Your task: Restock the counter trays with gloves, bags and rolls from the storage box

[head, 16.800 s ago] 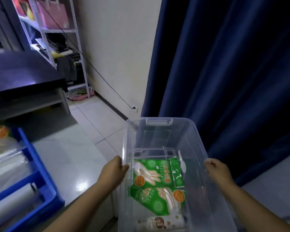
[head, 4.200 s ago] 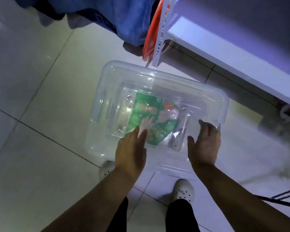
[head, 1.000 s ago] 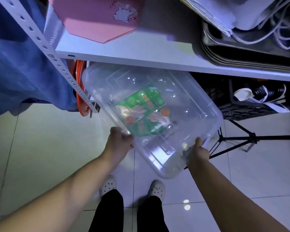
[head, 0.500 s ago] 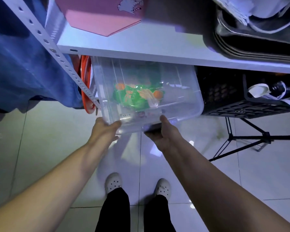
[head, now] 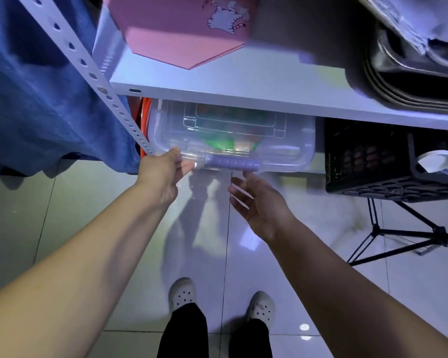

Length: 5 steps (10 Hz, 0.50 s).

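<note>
1. Under the lowest white shelf (head: 243, 81) sits the clear storage box (head: 230, 140), lid on, most of the way in, front edge and handle poking out. Green packaging shows through the plastic, so some stock is left inside.

2. Left hand (head: 163, 174) is on the box's front left corner, fingers loosely against the rim, not really clamped. Right hand (head: 259, 202) hangs open, palm up, just below the handle and not touching anything.

3. My read: the box is being stowed, so restocking looks basically done. To finish clean, I'd push flat and square from both front corners so it doesn't skew.

4. Stuff in the way: the perforated shelf post (head: 109, 96) with an orange coil (head: 144, 117) is right against the box's left side, and a black crate (head: 388, 161) sits close on the right. It's a tight slot, so a crooked push could snag either one.

5. A tripod leg (head: 404, 241) sprawls on the tile floor (head: 36, 215) to the right, easy to kick when stepping back. Blue cloth (head: 36, 99) hangs on the left.
</note>
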Available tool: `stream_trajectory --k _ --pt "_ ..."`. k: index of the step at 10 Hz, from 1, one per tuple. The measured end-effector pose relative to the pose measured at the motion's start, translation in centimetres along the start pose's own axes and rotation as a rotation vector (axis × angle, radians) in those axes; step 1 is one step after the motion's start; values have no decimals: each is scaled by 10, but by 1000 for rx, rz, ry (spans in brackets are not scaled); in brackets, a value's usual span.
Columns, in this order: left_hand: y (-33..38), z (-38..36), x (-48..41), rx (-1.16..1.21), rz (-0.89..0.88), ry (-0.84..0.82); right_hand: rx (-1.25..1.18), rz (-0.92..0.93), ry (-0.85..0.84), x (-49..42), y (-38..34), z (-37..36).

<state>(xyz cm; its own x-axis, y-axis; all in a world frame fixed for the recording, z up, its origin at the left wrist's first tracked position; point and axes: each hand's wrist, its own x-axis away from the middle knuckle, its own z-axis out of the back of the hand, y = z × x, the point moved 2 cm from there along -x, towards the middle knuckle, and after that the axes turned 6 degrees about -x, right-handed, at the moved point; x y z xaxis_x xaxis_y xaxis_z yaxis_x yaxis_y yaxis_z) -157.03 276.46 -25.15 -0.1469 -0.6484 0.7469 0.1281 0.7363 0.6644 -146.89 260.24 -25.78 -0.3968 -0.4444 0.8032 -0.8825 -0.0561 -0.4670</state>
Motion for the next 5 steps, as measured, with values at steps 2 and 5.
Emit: stream_trajectory --k 2,5 --pt "16 -19 -17 54 16 4 29 -32 91 -4 2 23" --pt "14 -18 -6 -144 109 -32 197 -27 268 22 7 62"
